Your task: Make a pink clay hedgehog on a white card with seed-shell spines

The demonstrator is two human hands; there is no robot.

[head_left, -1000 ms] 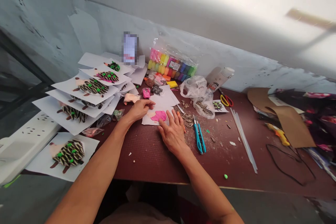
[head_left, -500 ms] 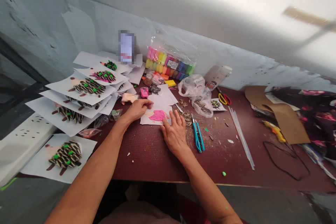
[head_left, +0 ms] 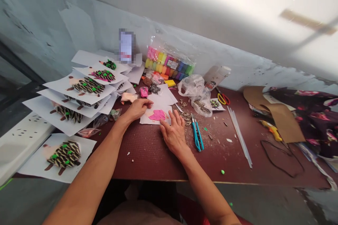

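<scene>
Pink modelling clay (head_left: 157,115), likely soft and light, on a flimsy white paper sheet (head_left: 147,119) mid-worktop (head_left: 148,158); best lifted by the paper's edges. Left hand (head_left: 136,109) flat at the sheet's top edge, right hand (head_left: 173,135) spread against its right edge.

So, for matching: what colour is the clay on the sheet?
Bright pink clay, clearest in the head view.
</scene>
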